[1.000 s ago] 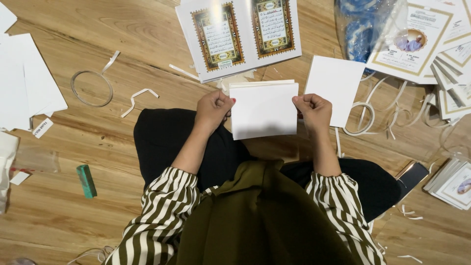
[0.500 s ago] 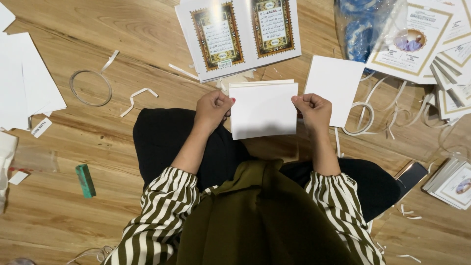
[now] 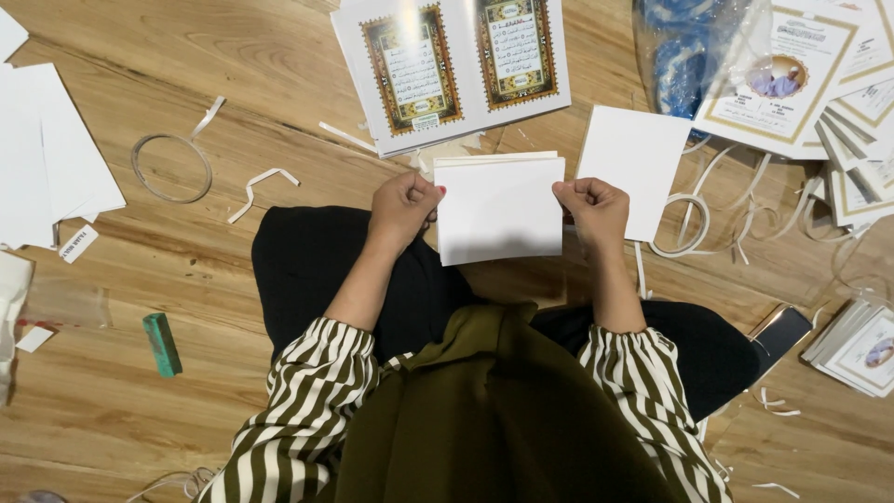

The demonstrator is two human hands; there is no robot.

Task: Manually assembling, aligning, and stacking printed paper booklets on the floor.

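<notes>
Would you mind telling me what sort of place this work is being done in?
Probably a room at home used for hand assembly: the person sits on a wooden floor, among printed sheets, paper strips and stacked cards.

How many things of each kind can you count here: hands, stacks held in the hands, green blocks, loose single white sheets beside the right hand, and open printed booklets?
Hands: 2, left hand and right hand
Held white stack: 1
Green block: 1
Loose white sheet: 1
Open booklet: 1
Total: 6
</notes>
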